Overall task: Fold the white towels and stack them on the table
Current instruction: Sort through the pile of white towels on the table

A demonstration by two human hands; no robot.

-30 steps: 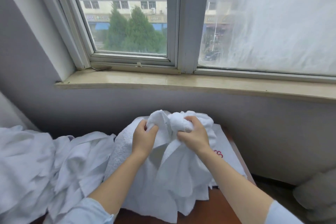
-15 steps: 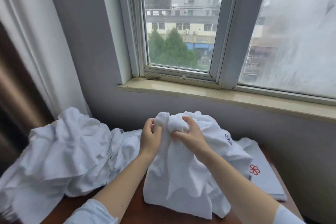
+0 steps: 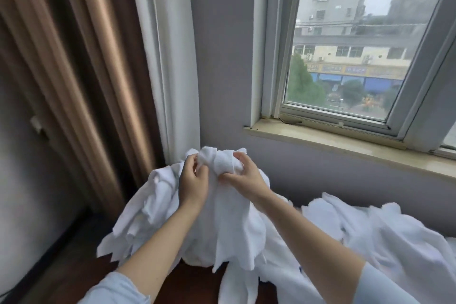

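White towel [image 3: 222,164], bunched, is held raised at 12 o'clock over the worktop [image 3: 195,281]. The fingers [image 3: 240,157] of the left hand [image 3: 193,185] and right hand [image 3: 246,177] are curled tightly round its top. With no edge found, a crooked fold may be produced. The hanging tails could be snagged on the heap [image 3: 394,237] at 4 o'clock.

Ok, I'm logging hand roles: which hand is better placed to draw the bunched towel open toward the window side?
Probably the right hand: it grips the towel bunch on the side nearer the window, while the left hand pinches the end nearer the curtain and can anchor it.
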